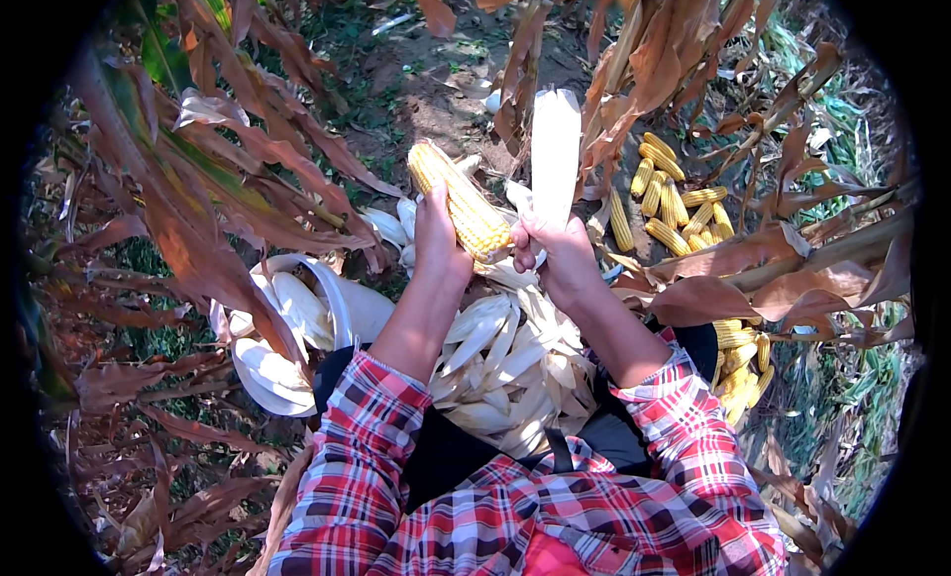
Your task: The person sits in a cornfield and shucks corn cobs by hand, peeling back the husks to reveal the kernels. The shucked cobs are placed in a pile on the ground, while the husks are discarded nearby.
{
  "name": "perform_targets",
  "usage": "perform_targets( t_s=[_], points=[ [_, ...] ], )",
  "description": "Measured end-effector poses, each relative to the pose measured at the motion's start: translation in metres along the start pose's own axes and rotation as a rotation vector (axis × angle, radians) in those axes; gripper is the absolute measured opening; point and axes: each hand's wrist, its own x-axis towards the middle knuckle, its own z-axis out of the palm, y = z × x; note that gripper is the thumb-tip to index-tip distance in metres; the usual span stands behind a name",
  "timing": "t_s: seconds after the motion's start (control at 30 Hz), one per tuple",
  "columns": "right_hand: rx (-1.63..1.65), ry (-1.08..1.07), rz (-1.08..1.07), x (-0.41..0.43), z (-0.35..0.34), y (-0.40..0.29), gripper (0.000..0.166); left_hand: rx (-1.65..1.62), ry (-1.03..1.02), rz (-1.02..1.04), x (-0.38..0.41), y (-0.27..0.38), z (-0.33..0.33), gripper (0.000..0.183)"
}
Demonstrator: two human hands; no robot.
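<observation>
A bare yellow ear of corn (461, 197) is gripped in my left hand (438, 242), its thick end pointing toward my right hand. Pale dry husk (556, 152) stands upright from my right hand (556, 256), whose fingers are closed around its base. The fingertips of that hand are close to the lower end of the ear; whether they touch it I cannot tell. Below both hands, a heap of loose husks (505, 360) lies between my legs.
To the left, a tipped white bucket (342, 301) holds ears in husk (301, 301). Husked yellow ears lie in one pile (672, 197) at the upper right and another (739, 360) by my right leg. Dry corn stalks and leaves (186, 227) lean in from both sides.
</observation>
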Motion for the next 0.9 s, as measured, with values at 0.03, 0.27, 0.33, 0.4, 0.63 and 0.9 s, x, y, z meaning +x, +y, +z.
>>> perform_targets(
  t_s=[0.03,0.27,0.33,0.4,0.63,0.9],
  points=[
    [0.057,-0.03,0.089,0.0,0.001,-0.001,0.013,-0.018,0.007,-0.046,0.001,0.001,-0.001,0.035],
    [0.297,-0.308,0.617,0.002,-0.023,-0.018,0.012,-0.124,-0.173,-0.33,-0.017,0.008,0.023,0.042],
    [0.466,-0.211,0.461,-0.002,-0.02,-0.016,0.011,-0.044,-0.238,-0.305,-0.01,0.012,0.011,0.046],
    [0.593,-0.081,0.264,0.002,-0.027,-0.017,0.011,-0.023,-0.35,-0.29,-0.01,0.015,0.007,0.044],
    [0.122,0.065,0.012,0.018,-0.033,-0.023,0.028,0.247,-0.459,-0.181,-0.032,-0.001,0.018,0.045],
    [-0.121,0.032,0.02,0.01,-0.023,-0.027,0.034,0.278,-0.521,-0.236,-0.044,-0.008,0.026,0.054]
  ],
)
